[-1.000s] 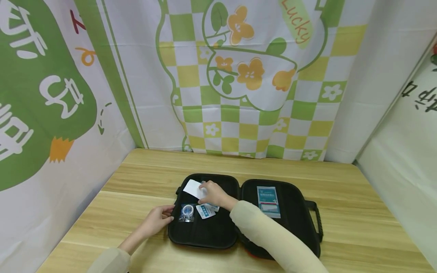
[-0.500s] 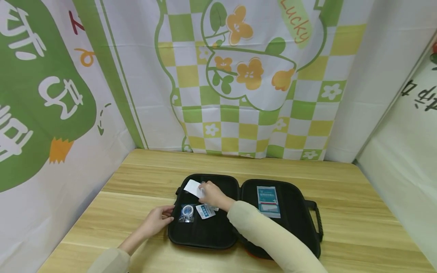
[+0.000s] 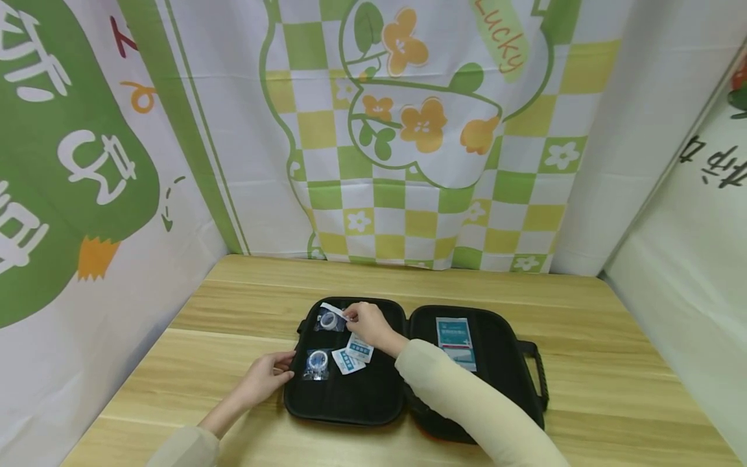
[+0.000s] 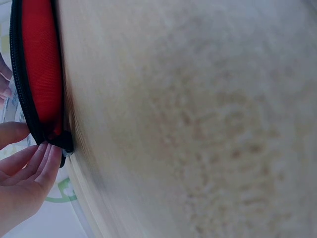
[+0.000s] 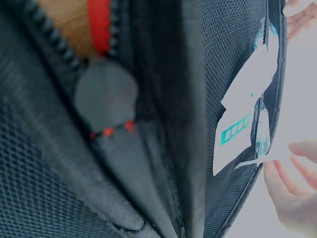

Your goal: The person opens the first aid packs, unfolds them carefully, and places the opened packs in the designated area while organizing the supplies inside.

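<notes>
A black zip case lies open flat on the wooden table. Over its left half my right hand pinches a thin white packet, seen almost edge-on; the right wrist view shows the packet's edge between thumb and fingers. Below it sits a wrapped white roll in clear film. A second wrapped roll lies nearer me, beside two small white-and-blue sachets. My left hand holds the case's left rim, thumb and fingers on either side of its red-lined edge in the left wrist view.
In the case's right half lies a teal-and-white packet, partly covered by my right sleeve. A carry handle sticks out on the right. Printed cloth hangs behind the wooden table.
My right hand has tilted the white packet up from a flatter pose, uncovering the upper wrapped roll and more of the second sachet. The left hand stays at the rim. The head view shifts slightly.
</notes>
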Tool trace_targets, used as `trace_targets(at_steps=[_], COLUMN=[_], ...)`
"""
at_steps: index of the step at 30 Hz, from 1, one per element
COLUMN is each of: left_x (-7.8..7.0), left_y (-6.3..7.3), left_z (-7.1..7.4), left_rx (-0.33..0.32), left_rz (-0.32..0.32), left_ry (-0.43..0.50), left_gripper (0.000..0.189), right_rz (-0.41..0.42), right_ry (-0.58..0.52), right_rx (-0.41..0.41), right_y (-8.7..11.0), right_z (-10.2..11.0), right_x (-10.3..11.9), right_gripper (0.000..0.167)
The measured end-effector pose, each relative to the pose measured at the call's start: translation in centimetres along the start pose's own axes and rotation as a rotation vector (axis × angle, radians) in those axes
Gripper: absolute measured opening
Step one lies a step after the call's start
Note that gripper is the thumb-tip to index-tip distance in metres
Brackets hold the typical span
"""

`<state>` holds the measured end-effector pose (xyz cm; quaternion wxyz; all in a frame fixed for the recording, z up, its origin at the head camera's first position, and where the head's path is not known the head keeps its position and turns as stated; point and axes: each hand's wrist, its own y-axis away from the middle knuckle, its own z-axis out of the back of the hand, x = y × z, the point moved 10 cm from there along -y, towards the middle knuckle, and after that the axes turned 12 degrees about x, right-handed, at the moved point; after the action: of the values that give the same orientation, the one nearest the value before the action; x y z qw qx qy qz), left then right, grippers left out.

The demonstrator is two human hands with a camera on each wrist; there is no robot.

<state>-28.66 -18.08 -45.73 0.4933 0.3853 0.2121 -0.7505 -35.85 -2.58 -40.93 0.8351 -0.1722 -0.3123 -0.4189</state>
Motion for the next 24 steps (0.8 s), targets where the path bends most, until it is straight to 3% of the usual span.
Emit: trace_targets(at_steps=[10, 15, 17, 20, 23, 24], left_x=[0.0, 0.0, 0.1, 0.2, 0.3, 0.4], left_y=[0.0, 0.0, 0.0, 0.0, 0.0, -0.1], left_z=[0.0, 0.0, 0.0, -0.1, -0.1, -0.1], left_rx=[0.004, 0.004, 0.002, 0.002, 0.000, -0.001], left_rz=[0.004, 0.010, 0.014, 0.021, 0.027, 0.029], left_ry=[0.004, 0.008, 0.013, 0.021, 0.028, 0.029], left_gripper=[0.037, 0.037, 0.037, 0.037, 0.037, 0.037], right_rz=[-0.096, -0.136, -0.141, -0.068, -0.113, -0.090], right_ry=[0.008, -0.111, -0.155, -0.184, -0.236, -0.269], right_rx=[-0.234, -0.287, -0.301, -0.348, -0.324, -0.325], right_y=[1.0, 1.5, 1.6, -0.3, -1.8, -2.3], right_z=[3.2, 4.3, 4.6, 3.5, 2.6, 2.2], right_x=[-1.4, -3.0, -4.3, -9.6, -13.7, -14.9], right_gripper=[0.012, 0.013, 0.014, 0.010, 0.010, 0.009])
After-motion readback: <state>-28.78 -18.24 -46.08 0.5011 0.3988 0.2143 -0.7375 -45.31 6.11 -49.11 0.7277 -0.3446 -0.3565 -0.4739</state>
